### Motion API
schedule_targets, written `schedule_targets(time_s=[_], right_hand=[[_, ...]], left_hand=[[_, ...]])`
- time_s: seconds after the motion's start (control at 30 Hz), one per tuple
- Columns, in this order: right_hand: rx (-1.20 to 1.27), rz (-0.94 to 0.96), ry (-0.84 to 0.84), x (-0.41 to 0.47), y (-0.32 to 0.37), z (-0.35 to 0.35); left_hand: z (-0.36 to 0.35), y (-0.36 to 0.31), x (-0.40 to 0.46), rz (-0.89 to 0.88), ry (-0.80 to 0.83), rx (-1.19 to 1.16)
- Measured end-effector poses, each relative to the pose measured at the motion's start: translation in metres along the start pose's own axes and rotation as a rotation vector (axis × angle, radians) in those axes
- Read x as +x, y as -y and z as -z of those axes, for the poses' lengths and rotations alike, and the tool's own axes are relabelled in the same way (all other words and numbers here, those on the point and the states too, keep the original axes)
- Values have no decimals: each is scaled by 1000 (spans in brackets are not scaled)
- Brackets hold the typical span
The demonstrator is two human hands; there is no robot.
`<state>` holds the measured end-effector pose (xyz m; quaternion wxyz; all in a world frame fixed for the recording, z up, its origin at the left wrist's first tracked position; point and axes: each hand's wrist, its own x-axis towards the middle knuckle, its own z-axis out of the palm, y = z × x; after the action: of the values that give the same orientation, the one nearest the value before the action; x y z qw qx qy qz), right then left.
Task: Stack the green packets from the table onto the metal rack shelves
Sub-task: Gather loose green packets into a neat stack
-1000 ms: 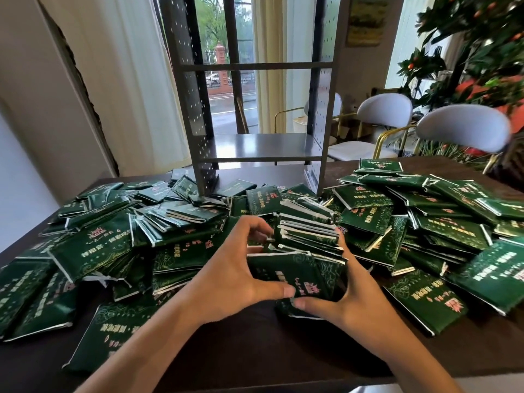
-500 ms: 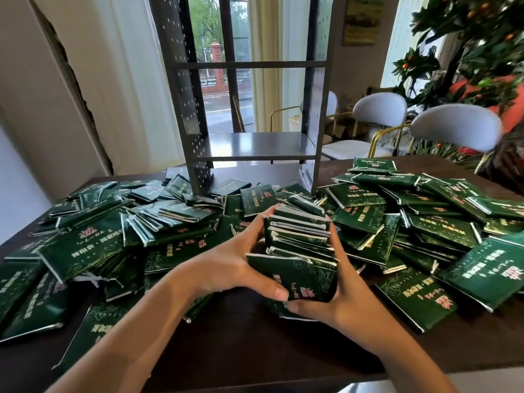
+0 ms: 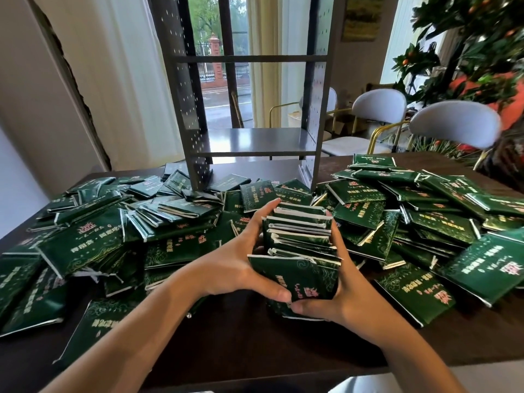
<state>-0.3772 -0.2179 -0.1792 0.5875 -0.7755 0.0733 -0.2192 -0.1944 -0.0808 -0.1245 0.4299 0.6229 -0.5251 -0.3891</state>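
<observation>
A bundle of several green packets [image 3: 300,236] stands on edge between my two hands, just above the dark table [image 3: 241,344]. My left hand [image 3: 241,259] grips its left side, thumb across the front packet. My right hand [image 3: 337,290] grips the right side and cups underneath. Loose green packets [image 3: 90,245] lie heaped on the left, and more packets [image 3: 425,222] cover the right. The grey metal rack [image 3: 255,143] stands at the back middle of the table; its lower shelf and upper shelf hold nothing.
Two white chairs [image 3: 453,126] stand behind the table at the right, next to a plant with orange fruit [image 3: 482,52]. White curtains and a window lie behind the rack. The table's near strip [image 3: 255,350] shows bare wood.
Both hands have pressed the packets together into a tighter, upright bundle and lifted it slightly off the pile. The view has shifted a little left and closer.
</observation>
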Motion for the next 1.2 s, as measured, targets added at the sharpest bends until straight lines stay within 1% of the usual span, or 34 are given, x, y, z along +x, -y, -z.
schedule_targets(time_s=[0.17,0.33,0.5,0.7,0.9,1.0,1.13,1.2], right_hand=[[32,43,-14,-1,3,-6],[60,25,6,0,5,-7],[3,44,27,3,3,-9],[-110,107,49,1,4,-11],[-30,89,61,-5,5,-2],[-60,91,73,-1,4,-5],[-113,116,-1,3,3,-11],[-138,101,-9,3,0,-13]], left_hand=[[-3,0,-10,-57,-102,21],[-5,12,-19,-10,-13,24],[-9,8,-17,28,13,0],[-16,6,-10,7,-29,-19],[-10,13,-15,-2,-132,10],[-8,10,-17,-19,-109,50],[-11,15,-13,-27,-73,74],[-14,18,-11,-7,-67,75]])
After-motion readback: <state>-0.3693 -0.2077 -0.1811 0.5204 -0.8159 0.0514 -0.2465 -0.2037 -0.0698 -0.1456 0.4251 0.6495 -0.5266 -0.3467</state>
